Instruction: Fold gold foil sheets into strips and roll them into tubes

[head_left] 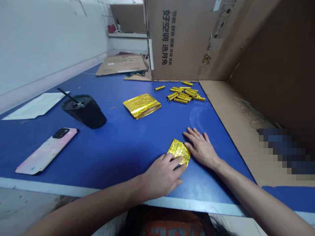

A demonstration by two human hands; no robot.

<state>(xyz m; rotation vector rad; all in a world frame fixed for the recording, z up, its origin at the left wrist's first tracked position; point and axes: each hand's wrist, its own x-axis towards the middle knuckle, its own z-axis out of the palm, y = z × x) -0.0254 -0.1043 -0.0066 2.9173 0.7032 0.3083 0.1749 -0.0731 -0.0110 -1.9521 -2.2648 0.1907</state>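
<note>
A small folded square of gold foil paper lies on the blue table near its front edge. My left hand lies flat with its fingers stretched out, and the fingertips press on the paper's near edge. My right hand also lies flat and open on the table, its thumb touching the paper's right edge. Farther back sits a stack of gold foil sheets. Behind it lies a heap of several rolled gold foil sticks, with one stick apart to the left.
A black lidded cup with a straw stands at the left, a pink phone lies face down in front of it. A white sheet lies far left. Large cardboard boxes wall off the back and right.
</note>
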